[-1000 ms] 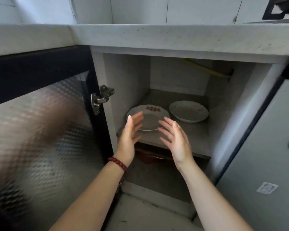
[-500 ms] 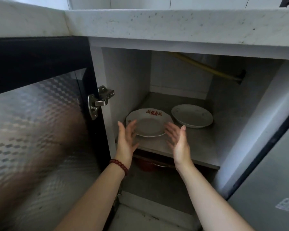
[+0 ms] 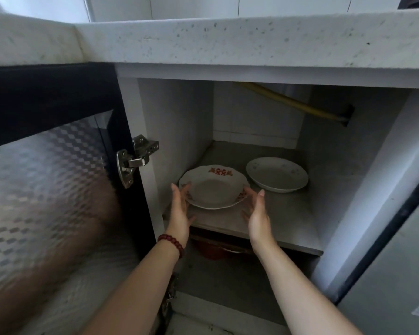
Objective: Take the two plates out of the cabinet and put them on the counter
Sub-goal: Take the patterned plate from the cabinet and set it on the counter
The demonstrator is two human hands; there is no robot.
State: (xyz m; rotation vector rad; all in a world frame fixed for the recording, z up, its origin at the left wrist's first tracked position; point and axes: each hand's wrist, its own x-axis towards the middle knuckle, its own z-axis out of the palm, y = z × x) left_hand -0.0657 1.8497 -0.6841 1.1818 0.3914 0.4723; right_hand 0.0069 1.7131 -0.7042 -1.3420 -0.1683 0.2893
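Note:
Two plates lie on the grey shelf [image 3: 288,213] inside the open cabinet. The near one, a white plate with red markings [image 3: 213,187], sits at the shelf's front left. A plain white plate [image 3: 276,177] lies behind it to the right. My left hand [image 3: 180,209] is at the red-marked plate's left rim and my right hand [image 3: 257,211] at its right rim, palms facing each other and fingers spread. The fingertips touch or nearly touch the rim; the plate still rests on the shelf. The speckled stone counter [image 3: 228,39] runs above the cabinet.
The cabinet door [image 3: 53,189] with patterned glass stands swung open at the left, its metal hinge [image 3: 136,158] beside the opening. A yellow hose [image 3: 290,102] crosses the cabinet's upper back. Something red [image 3: 213,250] sits under the shelf. A grey appliance panel [image 3: 397,262] flanks the right.
Both hands have reached further into the cabinet and spread to either side of the red-marked plate. The camera has come closer and lower.

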